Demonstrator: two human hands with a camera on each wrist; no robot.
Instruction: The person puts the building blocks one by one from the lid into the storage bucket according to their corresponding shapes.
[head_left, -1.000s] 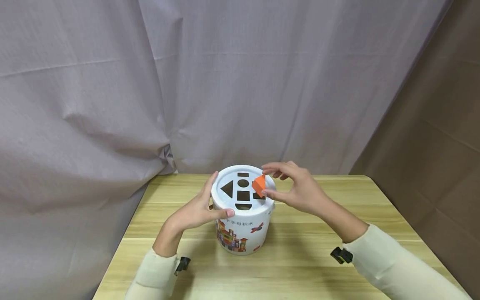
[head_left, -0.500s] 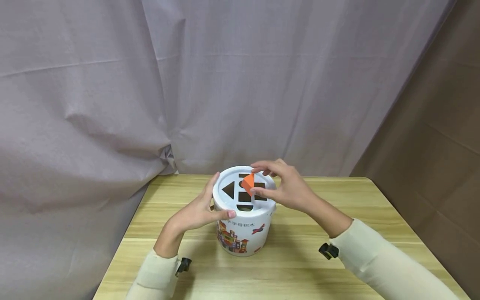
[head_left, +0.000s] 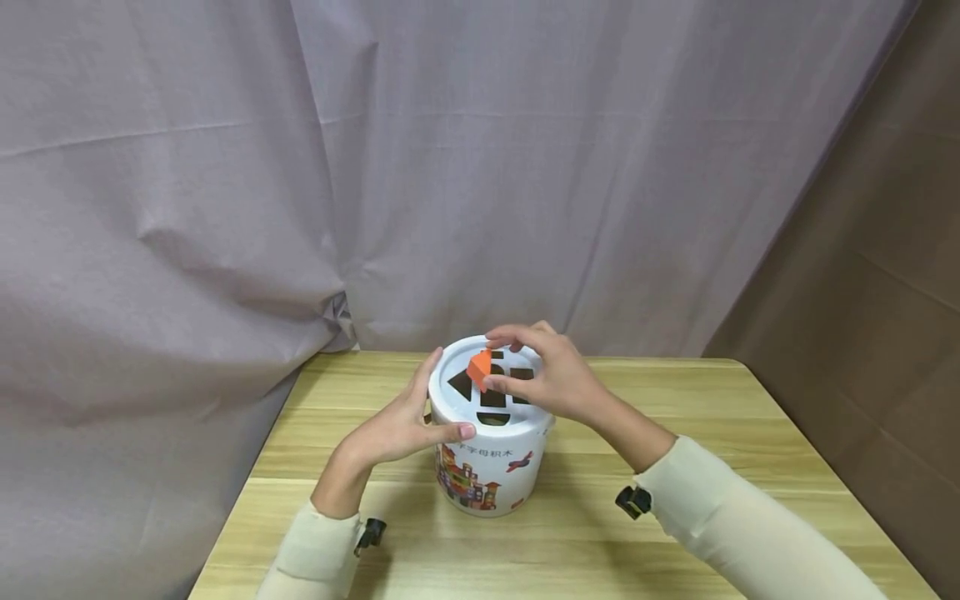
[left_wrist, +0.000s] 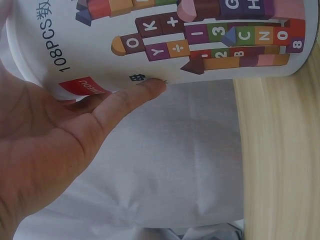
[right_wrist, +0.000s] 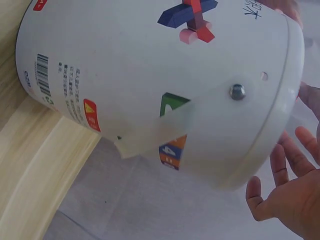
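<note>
**Orange block held over the bucket lid**

While the curtain (head_left: 225, 208) hangs behind the table (head_left: 675, 500), the left hand (head_left: 397, 429) clasps the left side of the white bucket (head_left: 487, 467), fingers curved up along its wall toward the lid and thumb laid across the front just under the rim. The left wrist view shows the fingers (left_wrist: 125, 102) lying against the printed wall. The bucket stands upright on the table near its back edge. Its lid (head_left: 450, 408) has cut-outs: a triangle (head_left: 459, 383) at the left, a square in the middle and a half-round toward the front. Just right of the triangle, the orange block (head_left: 478, 367) sits right above the lid, pinched between thumb and fingers of the right hand (head_left: 551, 379), which arches over the lid's right half.
</note>
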